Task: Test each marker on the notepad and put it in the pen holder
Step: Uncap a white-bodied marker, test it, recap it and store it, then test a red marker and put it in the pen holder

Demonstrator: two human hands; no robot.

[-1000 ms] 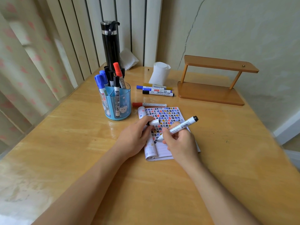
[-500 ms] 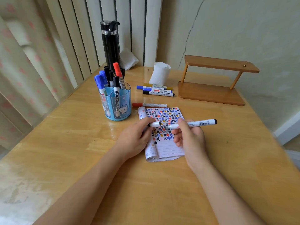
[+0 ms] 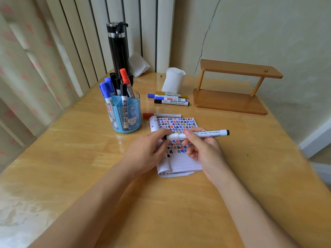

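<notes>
Marker [image 3: 211, 132]: held just above the notepad [image 3: 184, 161]; long axis runs left to right, nearly level, black end pointing right.
Right hand [image 3: 206, 151]: thumb and forefinger pinch the barrel.
Left hand [image 3: 145, 154]: fingertips pinch the white cap end.
Pen holder [image 3: 125, 111]: upright, beyond and left of the notepad, apart from it.
Open room: bare desk [image 3: 161, 203] right of the notepad up to the right edge, and nearer the person.
</notes>
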